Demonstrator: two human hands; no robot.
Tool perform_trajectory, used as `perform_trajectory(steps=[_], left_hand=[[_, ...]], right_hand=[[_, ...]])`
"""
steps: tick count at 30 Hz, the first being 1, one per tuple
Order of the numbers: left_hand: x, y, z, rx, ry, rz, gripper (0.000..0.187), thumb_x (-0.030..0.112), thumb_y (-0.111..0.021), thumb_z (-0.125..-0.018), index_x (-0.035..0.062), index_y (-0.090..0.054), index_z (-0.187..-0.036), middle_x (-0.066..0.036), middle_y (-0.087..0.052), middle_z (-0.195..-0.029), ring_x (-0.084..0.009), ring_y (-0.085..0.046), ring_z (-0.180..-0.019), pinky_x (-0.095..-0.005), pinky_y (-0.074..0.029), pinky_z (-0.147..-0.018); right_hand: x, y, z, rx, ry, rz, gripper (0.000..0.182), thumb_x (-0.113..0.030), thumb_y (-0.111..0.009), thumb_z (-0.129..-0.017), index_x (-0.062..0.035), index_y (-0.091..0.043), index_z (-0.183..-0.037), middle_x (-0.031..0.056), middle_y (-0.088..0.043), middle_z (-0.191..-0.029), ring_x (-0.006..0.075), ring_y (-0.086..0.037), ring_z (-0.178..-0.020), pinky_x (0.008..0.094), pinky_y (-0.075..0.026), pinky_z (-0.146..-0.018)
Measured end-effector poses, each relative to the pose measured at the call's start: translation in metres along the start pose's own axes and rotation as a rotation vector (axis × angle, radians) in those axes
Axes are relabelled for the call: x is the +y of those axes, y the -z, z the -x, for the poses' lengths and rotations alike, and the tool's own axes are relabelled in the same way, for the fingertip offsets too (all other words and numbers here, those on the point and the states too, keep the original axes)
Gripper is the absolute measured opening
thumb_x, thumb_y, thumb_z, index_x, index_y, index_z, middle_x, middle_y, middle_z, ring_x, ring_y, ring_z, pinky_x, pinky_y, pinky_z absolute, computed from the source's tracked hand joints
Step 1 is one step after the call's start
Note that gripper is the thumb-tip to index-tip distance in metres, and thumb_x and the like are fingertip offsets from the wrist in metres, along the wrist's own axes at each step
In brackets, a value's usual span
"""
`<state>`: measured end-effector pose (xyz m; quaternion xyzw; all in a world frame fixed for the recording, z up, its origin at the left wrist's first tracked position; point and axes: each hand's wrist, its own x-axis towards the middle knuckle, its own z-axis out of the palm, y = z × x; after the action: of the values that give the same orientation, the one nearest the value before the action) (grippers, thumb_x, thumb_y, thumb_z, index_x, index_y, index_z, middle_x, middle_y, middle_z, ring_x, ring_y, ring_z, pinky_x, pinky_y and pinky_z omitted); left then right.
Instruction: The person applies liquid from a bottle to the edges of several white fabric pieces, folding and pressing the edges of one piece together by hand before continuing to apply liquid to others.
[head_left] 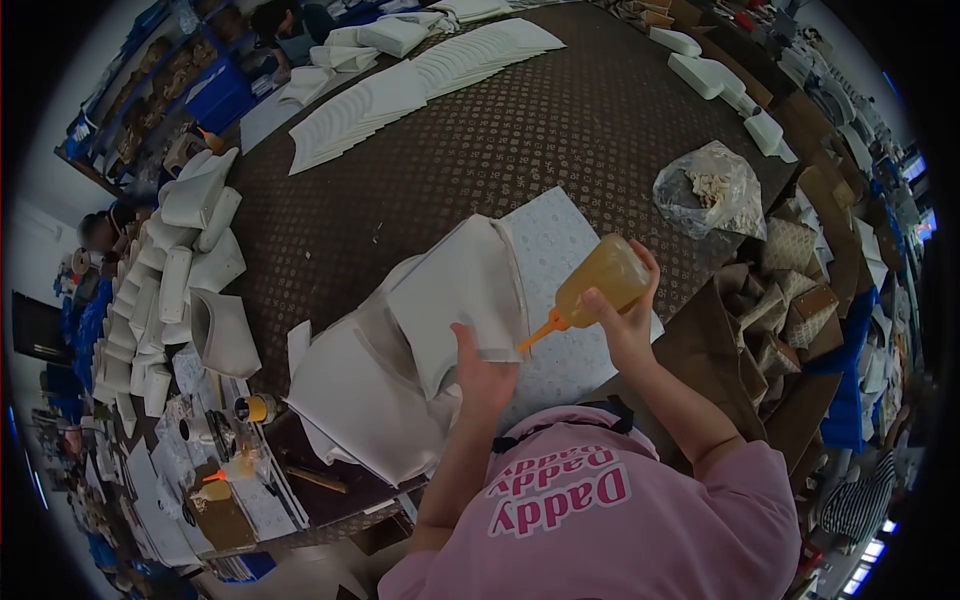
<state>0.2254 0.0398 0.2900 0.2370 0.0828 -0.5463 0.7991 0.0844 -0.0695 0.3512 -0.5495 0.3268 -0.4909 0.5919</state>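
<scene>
While pinching curved white panel [455, 290] in left hand [487, 385], gripping amber-filled plastic bottle [605, 280] in right hand [627, 322]. Pointing bottle at panel.

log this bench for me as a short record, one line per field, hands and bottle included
right hand: holds squeeze bottle, tilted nozzle-down
orange nozzle: tip at white piece's near edge; contact unclear
left hand: at that same edge; grip unclear
table: brown, patterned
far side: overlapping row of white panels
right side: clear plastic bag
</scene>
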Motion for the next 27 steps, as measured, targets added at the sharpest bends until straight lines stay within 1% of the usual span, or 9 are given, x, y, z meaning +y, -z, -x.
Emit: perform_trajectory(steps=[5, 8, 10, 12, 14, 15, 18, 24, 27], left_hand=[[0.008, 0.0, -0.005, -0.1, -0.01, -0.006, 0.065, 0.058, -0.042, -0.091, 0.0112, -0.037, -0.136, -0.005, -0.045, -0.135, -0.0226, -0.043, -0.124, -0.0355, -0.036, -0.103], [0.034, 0.012, -0.02, -0.451, -0.061, -0.068, 0.061, 0.044, -0.054, -0.092, 0.0072, -0.035, -0.136, -0.007, -0.045, -0.134, -0.0199, -0.043, -0.124, -0.0339, -0.033, -0.105], [0.044, 0.003, -0.012, -0.402, -0.423, -0.715, 0.055, 0.028, -0.06, -0.09, 0.0048, -0.037, -0.134, -0.009, -0.049, -0.129, -0.018, -0.046, -0.119, -0.0317, -0.034, -0.102], [0.059, -0.004, -0.012, -0.304, -0.62, -1.127, 0.049, 0.013, -0.063, -0.087, 0.0022, -0.041, -0.13, -0.01, -0.054, -0.122, -0.0167, -0.051, -0.112, -0.0301, -0.038, -0.096], [0.084, -0.009, -0.018, -0.191, -0.639, -1.301, 0.043, 0.0, -0.063, -0.083, -0.0005, -0.048, -0.123, -0.01, -0.06, -0.113, -0.016, -0.056, -0.102, -0.0292, -0.043, -0.089], [0.094, -0.016, -0.018, -0.177, -0.706, -1.372, 0.027, 0.001, -0.061, -0.085, -0.0017, -0.055, -0.111, -0.007, -0.065, -0.096, -0.0126, -0.059, -0.087, -0.0251, -0.046, -0.079], [0.115, -0.042, -0.012, -0.216, -0.664, -1.273, 0.02, 0.004, -0.059, -0.087, 0.0001, -0.058, -0.107, -0.004, -0.064, -0.088, -0.0077, -0.057, -0.079, -0.0245, -0.046, -0.072], [0.129, -0.063, -0.011, -0.29, -0.462, -1.527, 0.018, 0.016, -0.055, -0.091, 0.0029, -0.059, -0.102, 0.004, -0.055, -0.073, -0.0055, -0.046, -0.064, -0.0208, -0.038, -0.059], [0.115, -0.059, -0.009, -0.129, -0.449, -1.721, 0.02, 0.019, -0.058, -0.09, 0.0034, -0.061, -0.102, 0.0, -0.056, -0.068, -0.0063, -0.046, -0.061, -0.023, -0.039, -0.057]], right_hand=[[-0.004, 0.011, 0.005, -0.165, -0.204, -0.09, 0.075, -0.026, -0.072, -0.08, -0.0067, -0.023, -0.134, 0.0101, -0.043, -0.124, 0.0212, -0.05, -0.113, 0.0375, -0.048, -0.091], [-0.012, 0.018, -0.014, -0.182, -0.432, -0.436, 0.06, -0.043, -0.058, -0.089, -0.0064, -0.032, -0.13, 0.0098, -0.052, -0.118, 0.0254, -0.058, -0.107, 0.0415, -0.053, -0.086], [-0.024, 0.015, -0.028, -0.096, -0.344, -0.504, 0.058, -0.048, -0.05, -0.092, -0.0057, -0.037, -0.129, 0.0118, -0.054, -0.12, 0.0247, -0.058, -0.107, 0.0397, -0.051, -0.09], [-0.029, 0.011, -0.042, -0.043, -0.237, -0.551, 0.054, -0.047, -0.049, -0.093, -0.0062, -0.038, -0.126, 0.011, -0.054, -0.118, 0.0231, -0.059, -0.107, 0.0394, -0.052, -0.088], [-0.042, 0.005, -0.051, 0.01, -0.148, -0.565, 0.053, -0.045, -0.052, -0.092, -0.0076, -0.036, -0.126, 0.0097, -0.054, -0.116, 0.0225, -0.06, -0.105, 0.0402, -0.054, -0.086], [-0.047, 0.002, -0.055, -0.018, -0.111, -0.569, 0.052, -0.043, -0.053, -0.092, -0.0081, -0.036, -0.126, 0.0095, -0.054, -0.116, 0.023, -0.06, -0.105, 0.0398, -0.054, -0.086], [-0.06, -0.01, -0.064, -0.082, -0.002, -0.553, 0.054, -0.042, -0.056, -0.091, -0.0086, -0.034, -0.127, 0.0087, -0.052, -0.118, 0.0231, -0.058, -0.107, 0.04, -0.054, -0.085], [-0.073, -0.033, -0.076, -0.13, 0.094, -0.308, 0.057, -0.031, -0.064, -0.088, -0.0071, -0.033, -0.13, 0.0089, -0.048, -0.123, 0.0225, -0.053, -0.113, 0.0404, -0.048, -0.093], [-0.074, -0.045, -0.078, -0.159, 0.051, -0.301, 0.058, -0.023, -0.068, -0.086, -0.0074, -0.032, -0.129, 0.0084, -0.048, -0.121, 0.0208, -0.053, -0.112, 0.0398, -0.047, -0.093]])
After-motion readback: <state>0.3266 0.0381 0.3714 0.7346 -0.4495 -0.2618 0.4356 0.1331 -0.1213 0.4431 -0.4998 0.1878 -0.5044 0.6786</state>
